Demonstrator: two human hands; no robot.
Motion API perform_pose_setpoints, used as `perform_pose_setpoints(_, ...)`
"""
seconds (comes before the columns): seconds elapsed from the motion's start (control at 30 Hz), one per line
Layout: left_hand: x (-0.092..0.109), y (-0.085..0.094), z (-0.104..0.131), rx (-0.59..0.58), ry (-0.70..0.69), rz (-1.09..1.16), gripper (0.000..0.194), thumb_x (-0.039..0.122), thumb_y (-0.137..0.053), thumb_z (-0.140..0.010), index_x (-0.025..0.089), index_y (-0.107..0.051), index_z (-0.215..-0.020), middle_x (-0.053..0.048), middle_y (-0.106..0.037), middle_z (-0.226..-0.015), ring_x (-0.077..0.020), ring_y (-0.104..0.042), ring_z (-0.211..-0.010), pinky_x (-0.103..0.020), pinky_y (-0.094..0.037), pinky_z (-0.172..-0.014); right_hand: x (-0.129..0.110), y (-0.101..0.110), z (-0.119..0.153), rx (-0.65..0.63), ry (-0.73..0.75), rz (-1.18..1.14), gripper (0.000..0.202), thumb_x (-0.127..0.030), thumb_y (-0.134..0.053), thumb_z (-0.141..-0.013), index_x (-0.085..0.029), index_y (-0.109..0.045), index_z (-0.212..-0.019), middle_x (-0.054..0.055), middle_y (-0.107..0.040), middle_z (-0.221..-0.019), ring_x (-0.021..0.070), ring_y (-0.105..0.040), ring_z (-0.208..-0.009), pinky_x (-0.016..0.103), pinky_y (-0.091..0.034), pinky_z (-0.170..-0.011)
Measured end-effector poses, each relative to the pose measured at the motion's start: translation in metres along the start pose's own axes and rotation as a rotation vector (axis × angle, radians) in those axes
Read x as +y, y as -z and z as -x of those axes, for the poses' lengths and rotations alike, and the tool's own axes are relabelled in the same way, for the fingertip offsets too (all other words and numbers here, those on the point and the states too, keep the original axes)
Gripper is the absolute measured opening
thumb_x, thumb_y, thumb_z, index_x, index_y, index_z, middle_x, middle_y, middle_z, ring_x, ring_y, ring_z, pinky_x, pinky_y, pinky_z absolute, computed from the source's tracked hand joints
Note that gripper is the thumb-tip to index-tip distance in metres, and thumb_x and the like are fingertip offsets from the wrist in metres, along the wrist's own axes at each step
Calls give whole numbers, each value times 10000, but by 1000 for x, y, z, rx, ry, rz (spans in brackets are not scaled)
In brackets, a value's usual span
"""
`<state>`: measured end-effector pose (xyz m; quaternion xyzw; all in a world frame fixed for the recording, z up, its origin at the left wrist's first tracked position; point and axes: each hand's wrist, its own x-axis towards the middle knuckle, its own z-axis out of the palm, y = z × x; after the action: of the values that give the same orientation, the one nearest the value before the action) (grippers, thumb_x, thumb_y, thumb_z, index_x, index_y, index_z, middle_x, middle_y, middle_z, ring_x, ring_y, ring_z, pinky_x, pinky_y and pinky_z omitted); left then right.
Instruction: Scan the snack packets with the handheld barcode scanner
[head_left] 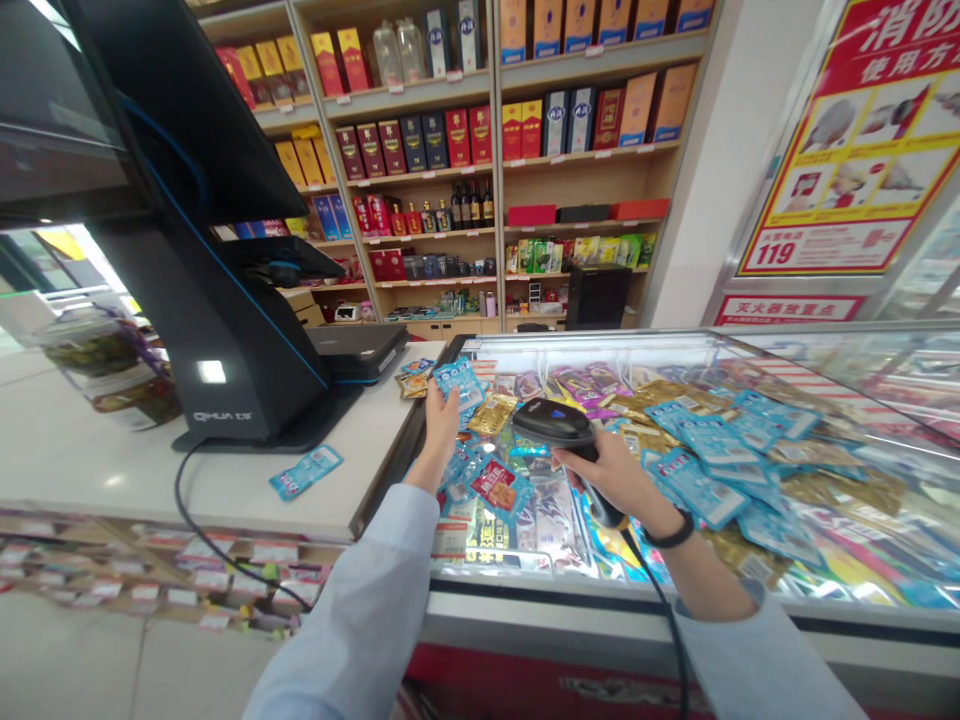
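My left hand (441, 420) grips a blue snack packet (459, 383) above the left part of a glass-topped display freezer (600, 345). In my right hand (615, 470) is a black barcode scanner (555, 425), its head turned toward the left and its cord hanging down over the freezer's front. Below and between the hands lie a blue packet with a red label (499, 487) and a gold packet (493, 413). To the right of the scanner, a heap of blue packets (712, 450) rests on gold packets (840, 490).
A single blue packet (306, 472) lies on the white counter (330, 510) at left. Beside it stands a black point-of-sale terminal (247, 330), with a cable running over the counter edge. Purple packets (589, 385) lie farther back. Shelves of boxed bottles (435, 140) stand behind.
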<state>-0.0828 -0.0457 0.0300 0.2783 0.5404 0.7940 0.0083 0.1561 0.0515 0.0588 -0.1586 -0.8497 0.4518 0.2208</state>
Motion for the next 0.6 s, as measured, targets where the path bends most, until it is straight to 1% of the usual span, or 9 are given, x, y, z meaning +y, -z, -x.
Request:
perform_pose_setpoints(0.1,-1,0,0,3,17,8,242,222,-565,-806,221,-510,-1042,-19,-639,-950,-160,-600,-1013,-295,-462,-916,-1,0,0,-6,-1,-6,253,-402,-559,-761,-171,-596,-664,8,-583,-453,151,-551,-427,272,-433,-515)
perform_pose_setpoints(0.2,-2,0,-1,5,7,3,225,259,-589,-798,218,-514,-1006,-25,-635,-962,-169,-587,-1048,-303,-450,-935,-1,0,1,1,13,-26,256,-406,-566,-762,-171,-596,-666,1,-572,-444,143,-536,-412,268,-424,-503)
perform_pose_setpoints(0.4,-3,1,-2,-9,2,4,232,282,-603,-778,213,-502,-974,-25,-627,-967,-162,-611,-942,-320,-459,-917,3,0,0,19,5,-66,271,-425,-585,-770,-168,-599,-685,0,-576,-458,138,-536,-409,262,-428,-495)
perform_pose_setpoints(0.6,-8,0,-3,-24,-12,7,258,271,-597,-766,211,-503,-999,-30,-632,-965,-164,-613,-905,-328,-473,-894,2,0,0,24,1,-85,280,-437,-597,-764,-165,-596,-700,2,-579,-464,139,-537,-413,266,-436,-499)
